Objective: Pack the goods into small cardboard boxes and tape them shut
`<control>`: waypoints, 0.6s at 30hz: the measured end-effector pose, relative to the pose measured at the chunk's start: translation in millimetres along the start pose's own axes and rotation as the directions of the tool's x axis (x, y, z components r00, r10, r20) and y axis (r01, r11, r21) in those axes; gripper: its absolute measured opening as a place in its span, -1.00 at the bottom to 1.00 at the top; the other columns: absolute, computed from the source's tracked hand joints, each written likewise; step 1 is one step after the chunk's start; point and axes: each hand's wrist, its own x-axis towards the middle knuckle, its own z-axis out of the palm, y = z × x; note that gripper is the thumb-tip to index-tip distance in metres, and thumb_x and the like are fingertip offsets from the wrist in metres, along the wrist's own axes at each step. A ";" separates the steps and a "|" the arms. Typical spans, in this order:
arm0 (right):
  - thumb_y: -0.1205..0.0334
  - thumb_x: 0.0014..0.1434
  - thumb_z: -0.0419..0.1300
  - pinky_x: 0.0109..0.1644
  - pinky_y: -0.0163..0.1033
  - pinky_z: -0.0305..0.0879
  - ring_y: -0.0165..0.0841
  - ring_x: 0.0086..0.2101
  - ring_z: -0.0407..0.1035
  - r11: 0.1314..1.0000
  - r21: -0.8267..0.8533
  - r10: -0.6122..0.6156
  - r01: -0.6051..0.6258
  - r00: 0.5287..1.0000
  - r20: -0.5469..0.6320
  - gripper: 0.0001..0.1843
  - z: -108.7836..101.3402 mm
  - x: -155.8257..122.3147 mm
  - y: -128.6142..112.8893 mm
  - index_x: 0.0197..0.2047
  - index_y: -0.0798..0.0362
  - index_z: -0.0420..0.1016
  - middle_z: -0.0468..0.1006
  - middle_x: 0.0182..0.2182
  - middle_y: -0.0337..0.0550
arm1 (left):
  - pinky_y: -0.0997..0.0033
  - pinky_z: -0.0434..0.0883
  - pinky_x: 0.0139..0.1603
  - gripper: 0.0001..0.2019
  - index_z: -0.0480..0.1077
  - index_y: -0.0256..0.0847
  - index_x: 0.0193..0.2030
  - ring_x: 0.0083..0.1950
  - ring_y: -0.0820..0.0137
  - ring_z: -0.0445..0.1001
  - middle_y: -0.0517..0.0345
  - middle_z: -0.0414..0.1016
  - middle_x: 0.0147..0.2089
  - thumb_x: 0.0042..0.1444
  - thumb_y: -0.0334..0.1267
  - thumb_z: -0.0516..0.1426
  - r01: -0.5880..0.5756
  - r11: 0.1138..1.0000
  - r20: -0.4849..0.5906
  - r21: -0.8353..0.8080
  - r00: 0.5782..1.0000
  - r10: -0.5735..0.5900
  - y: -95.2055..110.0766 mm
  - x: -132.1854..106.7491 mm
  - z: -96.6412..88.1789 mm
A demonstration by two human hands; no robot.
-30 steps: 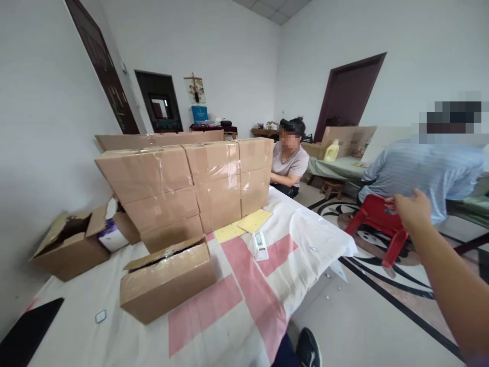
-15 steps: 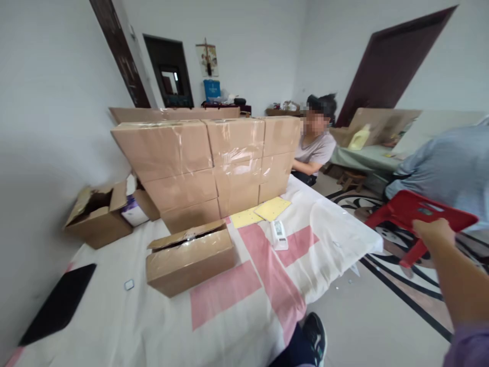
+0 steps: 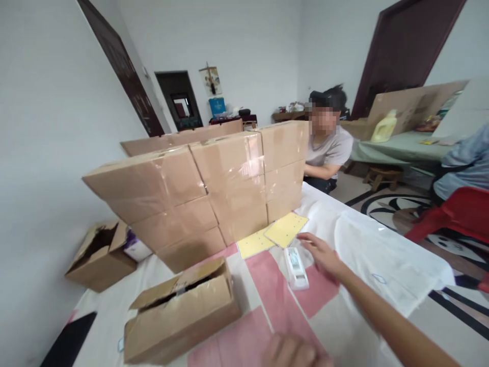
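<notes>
My right hand [image 3: 323, 257] reaches over the table with fingers stretched out and holds nothing. It hovers just right of a white oblong device [image 3: 296, 270] with a display-like window; whether it touches the device I cannot tell. Two yellow sheets with small dark specks lie beyond it, the nearer one a yellow card [image 3: 287, 229] close to my fingertips. At the bottom edge, my left hand [image 3: 292, 351] is blurred and partly cut off, low over the pink and white cloth [image 3: 244, 331]. Left of both hands sits a cardboard box [image 3: 183, 316] with its flaps partly raised.
A wall of taped cartons [image 3: 229, 178] stands across the table. Behind its right end a person [image 3: 328, 145] crouches. An open carton [image 3: 95, 260] is at the left, near a black flat panel [image 3: 71, 339]. A red plastic seat [image 3: 464, 214] stands at the right.
My right hand has let go of the red plastic seat and moved left to the white device. My left hand has come into view at the bottom. The view has shifted nearer the table.
</notes>
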 end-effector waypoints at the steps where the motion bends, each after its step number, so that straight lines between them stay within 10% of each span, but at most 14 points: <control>1: -0.11 0.20 0.31 0.18 -0.02 0.34 -0.08 0.04 0.45 0.990 0.141 -0.010 0.014 1.000 -0.028 -0.62 23.1 6.4 -2.7 -0.06 -0.02 0.64 0.61 0.01 -0.01 | -0.03 0.54 -0.03 -0.57 0.51 0.08 0.12 0.15 0.00 0.47 -0.16 0.55 0.06 0.17 0.16 0.22 -0.022 1.000 0.078 0.022 0.997 0.020 -1.5 6.7 25.2; 6: -0.16 0.27 0.16 -0.11 -0.10 0.41 -0.20 -0.27 0.50 0.905 0.424 0.045 -0.031 0.999 -0.023 -0.58 73.6 18.6 -7.6 -0.07 0.02 0.50 0.60 -0.30 -0.09 | -0.03 0.42 0.14 -0.36 0.33 -0.34 0.34 0.20 -0.12 0.44 -0.34 0.39 0.22 0.19 0.00 0.09 -0.215 0.918 0.414 0.334 0.908 0.062 -24.7 36.9 107.6; 11: -0.06 0.28 0.18 -0.30 -0.20 0.26 -0.27 -0.40 0.40 0.873 0.472 0.067 -0.126 0.988 0.140 -0.67 66.1 8.1 -9.5 -0.16 0.05 0.49 0.61 -0.41 -0.12 | 0.18 0.41 0.06 -0.43 0.23 -0.36 0.35 0.20 0.04 0.43 -0.26 0.37 0.18 0.28 -0.07 0.00 -0.181 0.880 0.338 0.440 0.941 0.025 -46.8 54.8 110.4; 18: -0.15 0.33 0.11 -0.38 -0.23 0.17 -0.30 -0.49 0.34 0.864 0.495 0.015 -0.088 0.989 0.149 -0.59 71.2 15.1 4.2 -0.16 0.06 0.47 0.60 -0.50 -0.15 | 0.32 0.43 -0.02 -0.59 0.46 -0.20 0.00 -0.03 0.16 0.53 -0.04 0.50 -0.07 0.14 0.04 0.17 -0.046 0.988 0.210 0.148 0.978 0.014 -51.8 63.6 113.2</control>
